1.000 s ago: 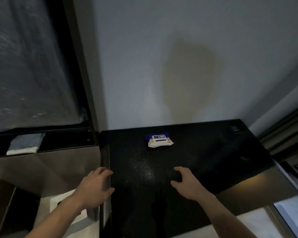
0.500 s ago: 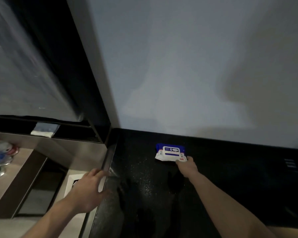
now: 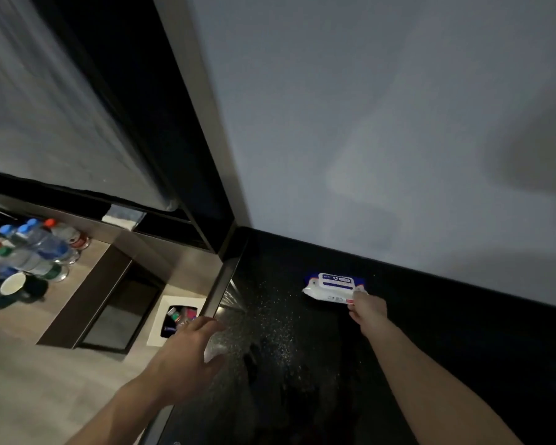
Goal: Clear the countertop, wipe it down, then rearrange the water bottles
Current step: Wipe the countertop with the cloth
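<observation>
A blue and white pack of wet wipes (image 3: 333,285) lies on the black speckled countertop (image 3: 302,364) close to the grey wall. My right hand (image 3: 368,311) is stretched out to it, fingers closed on the pack's near right edge. My left hand (image 3: 190,351) rests with fingers spread on the countertop's left edge and holds nothing. Several water bottles (image 3: 29,248) with blue, red and green caps stand grouped on the wooden floor at far left.
A white bin (image 3: 161,319) with rubbish inside stands on the floor beside the counter's left end. Dark mugs (image 3: 16,289) sit near the bottles. A folded white cloth (image 3: 122,216) lies on a low ledge under the dark panel.
My right hand reached forward across the countertop and closed on the wipes pack. The view swung left and down, bringing the bottles, mugs and bin into sight.
</observation>
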Motion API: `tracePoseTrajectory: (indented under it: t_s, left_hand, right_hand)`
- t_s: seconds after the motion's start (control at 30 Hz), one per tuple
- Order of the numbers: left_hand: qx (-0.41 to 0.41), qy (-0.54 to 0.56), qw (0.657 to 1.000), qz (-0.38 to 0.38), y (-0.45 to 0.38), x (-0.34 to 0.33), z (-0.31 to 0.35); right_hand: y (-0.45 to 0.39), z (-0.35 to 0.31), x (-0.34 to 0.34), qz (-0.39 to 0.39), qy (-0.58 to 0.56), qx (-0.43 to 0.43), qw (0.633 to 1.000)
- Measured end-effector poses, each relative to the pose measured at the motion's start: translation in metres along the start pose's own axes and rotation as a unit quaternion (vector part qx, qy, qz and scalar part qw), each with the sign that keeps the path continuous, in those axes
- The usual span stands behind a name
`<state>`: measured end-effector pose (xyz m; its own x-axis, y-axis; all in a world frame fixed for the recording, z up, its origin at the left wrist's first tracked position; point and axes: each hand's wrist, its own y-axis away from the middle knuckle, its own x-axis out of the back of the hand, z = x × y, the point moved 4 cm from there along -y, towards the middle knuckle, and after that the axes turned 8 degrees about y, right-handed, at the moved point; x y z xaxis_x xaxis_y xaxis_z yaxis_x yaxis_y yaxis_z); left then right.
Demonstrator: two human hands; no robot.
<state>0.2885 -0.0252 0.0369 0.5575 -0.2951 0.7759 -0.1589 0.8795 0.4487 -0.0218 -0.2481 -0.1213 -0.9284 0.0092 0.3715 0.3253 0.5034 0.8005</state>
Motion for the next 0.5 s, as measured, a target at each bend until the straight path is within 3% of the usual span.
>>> tracePoseTrajectory:
  t_s: [0.27, 0.4, 0.5]
  left_hand:
    - [0.055, 0.189, 0.980, -0.015, 0.008, -0.024, 0.021]
    - [0.113, 0.334, 0.935, -0.033, 0.023, -0.033, 0.012]
    - [0.162, 0.444, 0.881, -0.027, 0.044, -0.035, -0.004]
  right_hand:
    - [0.118, 0.016, 0.006, -0.168, -0.049, 0.051, 0.983]
    - [0.182, 0.039, -0.009, -0.231, -0.017, 0.073, 0.970]
    - [0.222, 0.060, -0.027, -0.250, 0.029, 0.117, 0.961]
